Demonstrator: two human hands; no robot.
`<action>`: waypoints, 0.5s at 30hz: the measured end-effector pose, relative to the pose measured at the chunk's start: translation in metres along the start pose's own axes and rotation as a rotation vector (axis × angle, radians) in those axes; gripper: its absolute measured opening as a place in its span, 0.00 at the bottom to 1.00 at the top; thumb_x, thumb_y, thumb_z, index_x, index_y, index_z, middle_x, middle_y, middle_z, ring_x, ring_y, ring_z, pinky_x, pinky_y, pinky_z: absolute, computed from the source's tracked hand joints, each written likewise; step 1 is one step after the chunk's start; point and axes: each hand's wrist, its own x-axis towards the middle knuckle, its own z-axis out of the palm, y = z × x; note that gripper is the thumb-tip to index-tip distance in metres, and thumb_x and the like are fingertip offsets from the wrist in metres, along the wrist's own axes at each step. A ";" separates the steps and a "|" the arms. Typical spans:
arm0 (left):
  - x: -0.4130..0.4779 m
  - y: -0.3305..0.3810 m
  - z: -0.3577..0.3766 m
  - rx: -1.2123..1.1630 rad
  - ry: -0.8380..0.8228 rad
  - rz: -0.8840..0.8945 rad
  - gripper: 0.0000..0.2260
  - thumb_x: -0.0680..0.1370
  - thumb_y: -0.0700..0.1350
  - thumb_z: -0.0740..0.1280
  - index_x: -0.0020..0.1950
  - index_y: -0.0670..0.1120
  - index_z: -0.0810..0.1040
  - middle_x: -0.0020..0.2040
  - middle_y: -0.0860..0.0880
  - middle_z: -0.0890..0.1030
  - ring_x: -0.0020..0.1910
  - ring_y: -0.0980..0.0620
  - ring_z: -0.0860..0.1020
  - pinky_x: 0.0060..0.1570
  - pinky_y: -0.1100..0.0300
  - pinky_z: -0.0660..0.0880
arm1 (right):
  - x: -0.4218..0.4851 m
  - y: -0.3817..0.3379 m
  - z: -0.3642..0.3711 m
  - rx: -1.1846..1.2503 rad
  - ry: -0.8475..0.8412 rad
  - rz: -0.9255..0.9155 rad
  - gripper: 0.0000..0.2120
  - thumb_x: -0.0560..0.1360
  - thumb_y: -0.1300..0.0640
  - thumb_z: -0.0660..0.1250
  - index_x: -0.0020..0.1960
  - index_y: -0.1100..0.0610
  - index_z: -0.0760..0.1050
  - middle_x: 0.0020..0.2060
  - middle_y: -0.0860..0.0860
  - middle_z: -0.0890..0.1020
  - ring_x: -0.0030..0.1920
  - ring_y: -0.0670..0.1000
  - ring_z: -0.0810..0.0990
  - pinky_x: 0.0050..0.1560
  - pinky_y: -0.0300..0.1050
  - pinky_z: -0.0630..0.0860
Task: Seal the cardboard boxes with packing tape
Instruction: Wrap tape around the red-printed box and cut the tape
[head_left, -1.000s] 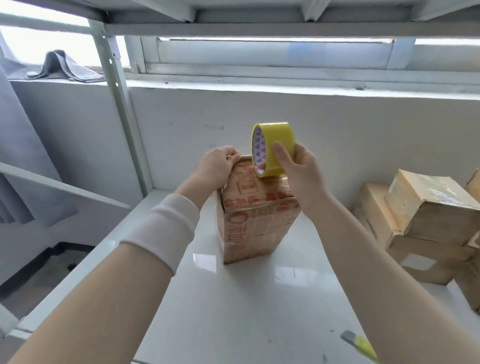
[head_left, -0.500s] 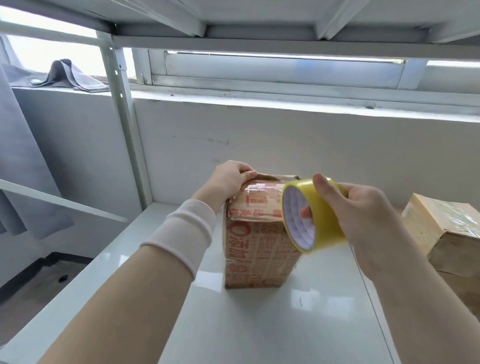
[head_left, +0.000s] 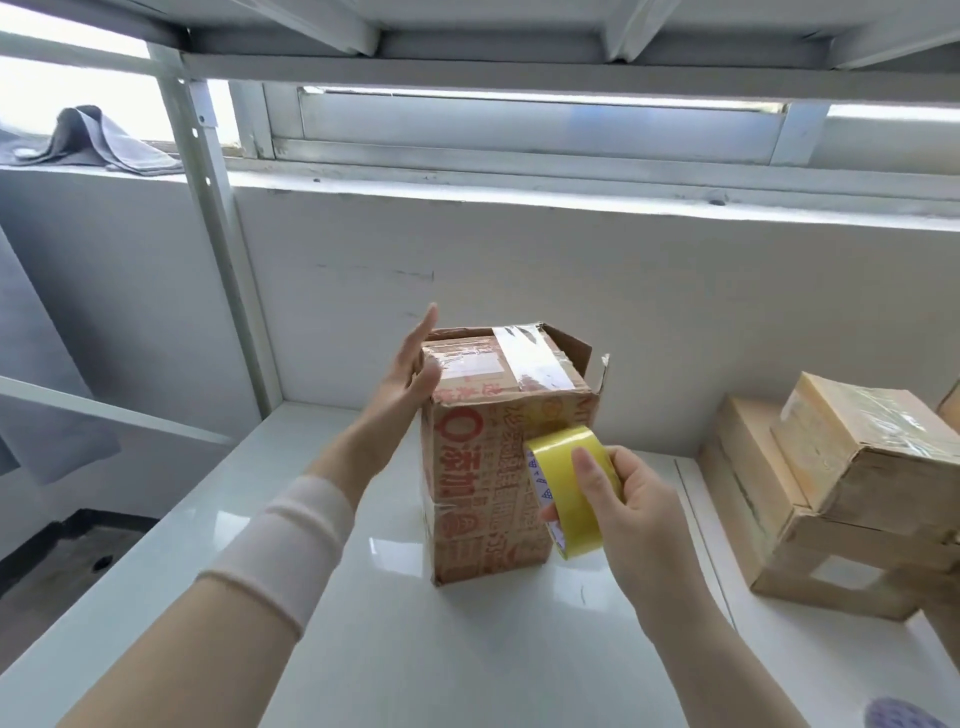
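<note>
A tall cardboard box (head_left: 483, 483) with red print stands upright on the white shelf (head_left: 415, 649). A strip of clear tape (head_left: 524, 358) crosses its top, and one flap at the back right sticks up. My left hand (head_left: 410, 374) is flat, with straight fingers against the box's upper left edge. My right hand (head_left: 618, 499) grips a yellow roll of packing tape (head_left: 569, 483) in front of the box's right front face, about halfway down.
A stack of taped cardboard boxes (head_left: 852, 488) sits on the shelf at the right. A metal upright (head_left: 208, 218) rises at the back left, and a grey cloth (head_left: 98, 140) lies on the window ledge. Another shelf hangs overhead.
My right hand has brought the tape roll down from the box's top to its front face. My left hand has let go of the top edge and opened flat beside it.
</note>
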 end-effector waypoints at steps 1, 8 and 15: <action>-0.007 -0.009 -0.003 0.026 -0.037 0.042 0.40 0.58 0.78 0.64 0.68 0.75 0.57 0.74 0.59 0.58 0.74 0.53 0.59 0.69 0.49 0.64 | 0.003 0.001 -0.002 0.008 -0.003 -0.008 0.16 0.71 0.41 0.60 0.44 0.53 0.76 0.31 0.50 0.84 0.31 0.48 0.83 0.27 0.34 0.74; -0.021 -0.007 0.005 0.219 0.039 0.150 0.36 0.59 0.59 0.74 0.64 0.62 0.64 0.71 0.51 0.57 0.71 0.57 0.60 0.67 0.56 0.67 | 0.006 -0.001 -0.007 0.014 0.014 -0.057 0.15 0.70 0.44 0.59 0.43 0.55 0.75 0.29 0.45 0.83 0.28 0.41 0.80 0.26 0.29 0.71; -0.032 0.033 0.016 -0.065 0.196 -0.168 0.24 0.60 0.61 0.72 0.53 0.63 0.70 0.55 0.50 0.76 0.49 0.57 0.79 0.33 0.69 0.76 | 0.020 -0.063 -0.036 0.108 -0.209 -0.160 0.14 0.70 0.45 0.62 0.44 0.55 0.78 0.32 0.48 0.85 0.28 0.42 0.81 0.29 0.31 0.75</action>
